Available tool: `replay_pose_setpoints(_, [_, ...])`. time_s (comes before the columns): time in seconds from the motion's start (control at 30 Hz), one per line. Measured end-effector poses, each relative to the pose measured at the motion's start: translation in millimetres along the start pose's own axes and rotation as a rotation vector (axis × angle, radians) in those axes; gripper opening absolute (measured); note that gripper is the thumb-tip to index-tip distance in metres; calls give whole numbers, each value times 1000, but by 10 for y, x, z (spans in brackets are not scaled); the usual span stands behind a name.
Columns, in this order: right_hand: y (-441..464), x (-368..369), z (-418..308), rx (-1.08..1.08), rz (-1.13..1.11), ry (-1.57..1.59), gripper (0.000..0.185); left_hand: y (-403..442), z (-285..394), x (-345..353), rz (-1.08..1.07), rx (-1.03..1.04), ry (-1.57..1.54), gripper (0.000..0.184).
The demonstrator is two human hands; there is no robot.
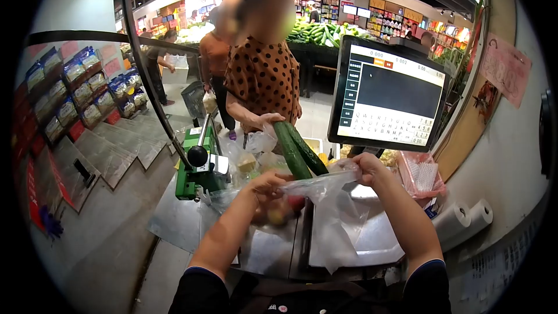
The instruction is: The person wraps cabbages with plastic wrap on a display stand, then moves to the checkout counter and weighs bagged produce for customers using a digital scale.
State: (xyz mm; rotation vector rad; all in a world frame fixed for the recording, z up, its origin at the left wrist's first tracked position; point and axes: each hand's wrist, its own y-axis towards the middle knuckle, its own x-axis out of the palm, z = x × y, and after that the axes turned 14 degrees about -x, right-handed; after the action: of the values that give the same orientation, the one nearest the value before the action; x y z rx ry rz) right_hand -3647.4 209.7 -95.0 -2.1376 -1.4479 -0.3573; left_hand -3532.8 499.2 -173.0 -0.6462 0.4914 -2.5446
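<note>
A clear plastic bag (336, 215) hangs between my hands over the counter. My left hand (269, 186) is closed on the left side of its rim, and my right hand (369, 167) pinches the right side. Two long green cucumbers (292, 151) slant down at the bag's mouth. Their upper ends are at the hand (272, 119) of a person in a polka-dot top across the counter. Whether the lower tips are inside the bag is hard to make out. Below my left hand, blurred produce (278, 214) in clear plastic lies on the counter.
A touchscreen monitor (395, 96) stands at the right, above a metal scale plate (378, 235). A green bag-sealing machine (195, 166) with a black knob is on the left. Plastic rolls (459, 218) and pink netting (419, 174) sit at the right edge.
</note>
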Motion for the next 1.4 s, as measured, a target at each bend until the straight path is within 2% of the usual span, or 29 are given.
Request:
replay_pose_setpoints(0.03, [-52, 178, -45, -37, 46, 10, 17, -58, 71, -29, -37, 35, 30, 53])
replay_pose_setpoints(0.13, [-183, 644, -119, -118, 123, 52, 24, -86, 276, -144, -119, -32, -319, 40])
replay_pose_setpoints(0.17, [45, 587, -20, -147, 108, 68, 24, 22, 325, -298, -112, -65, -393, 33])
replay_pose_setpoints(0.2, [277, 539, 56, -180, 90, 83, 25, -55, 459, -180, 36, -74, -424, 33])
replay_pose_setpoints(0.27, [133, 964, 90, -253, 235, 145, 29, -292, 835, 224, 329, -73, -476, 33])
replay_pose_setpoints(0.3, [354, 979, 223, -319, 203, 164, 26, -228, 861, 213, 358, 62, -294, 33])
replay_pose_setpoints(0.33, [415, 1076, 289, -422, 232, -39, 22, -163, 886, 201, 412, 201, -108, 34])
replay_pose_setpoints(0.37, [328, 1200, 322, -484, 218, -9, 22, -100, 910, 191, 482, 336, 58, 36])
replay_pose_setpoints(0.43, [-197, 1428, 149, -560, 129, 14, 25, -119, 937, 298, 508, 442, 276, 36])
replay_pose_setpoints(0.5, [-424, 1299, 21, -638, 59, 71, 27, -159, 806, 376, 470, 490, 295, 39])
replay_pose_setpoints(0.6, [-902, 1076, -204, -691, 71, 105, 27, -209, 615, 437, 266, 522, -26, 47])
replay_pose_setpoints(0.67, [-969, 841, -240, -631, -6, 8, 29, 125, 572, 191, 218, 499, -30, 53])
replay_pose_setpoints(0.73, [-873, 650, -286, -619, -45, -40, 27, 102, 510, 273, 223, 425, -29, 58])
replay_pose_setpoints(0.77, [-917, 629, -353, -641, -28, -63, 25, -86, 534, 457, 249, 365, -16, 61])
replay_pose_setpoints(0.8, [-1009, 669, -455, -672, -12, -79, 23, -689, 751, 1000, 325, 265, 28, 62])
replay_pose_setpoints(0.83, [-1288, 795, -583, -808, -4, -289, 21, -888, 805, 1246, 304, 343, -19, 64])
replay_pose_setpoints(0.87, [-1418, 895, -670, -896, 63, -276, 19, -1001, 819, 1445, 279, 412, -69, 65])
replay_pose_setpoints(0.93, [-1658, 867, -974, -1180, 86, -522, 21, -1181, 873, 1665, 192, 504, -56, 67])
replay_pose_setpoints(1.0, [-1818, 873, -1314, -1274, 158, -538, 22, -1262, 907, 1806, 128, 544, -21, 68])
replay_pose_setpoints(1.07, [-1826, 906, -1573, -1325, 186, -594, 23, -1112, 845, 1922, 78, 418, 76, 67])
replay_pose_setpoints(1.13, [-1711, 962, -1735, -1340, 166, -686, 25, -921, 766, 1949, -34, 422, -16, 73])
replay_pose_setpoints(1.17, [-1625, 948, -1742, -1412, 169, -746, 26, -826, 687, 2021, -104, 429, -57, 78])
replay_pose_setpoints(1.23, [-1309, 720, -1571, -1390, 153, -896, 26, -589, 390, 2058, -257, 392, -172, 91])
replay_pose_setpoints(1.27, [-1230, 638, -1389, -1467, 125, -932, 26, -580, 273, 2110, -173, 348, -157, 88])
replay_pose_setpoints(1.3, [-1175, 532, -1217, -1489, 134, -936, 25, -422, 22, 2002, -259, 289, -239, 84])
replay_pose_setpoints(1.33, [-1160, 443, -1048, -1448, 179, -975, 24, -230, -241, 1846, -341, 231, -325, 81])
replay_pose_setpoints(1.37, [-1354, 475, -932, -1324, 191, -1055, 22, -178, -373, 1779, -352, 209, -235, 77])
replay_pose_setpoints(1.4, [-1382, 396, -800, -1336, 183, -1088, 22, -149, -486, 1702, -360, 188, -146, 74])
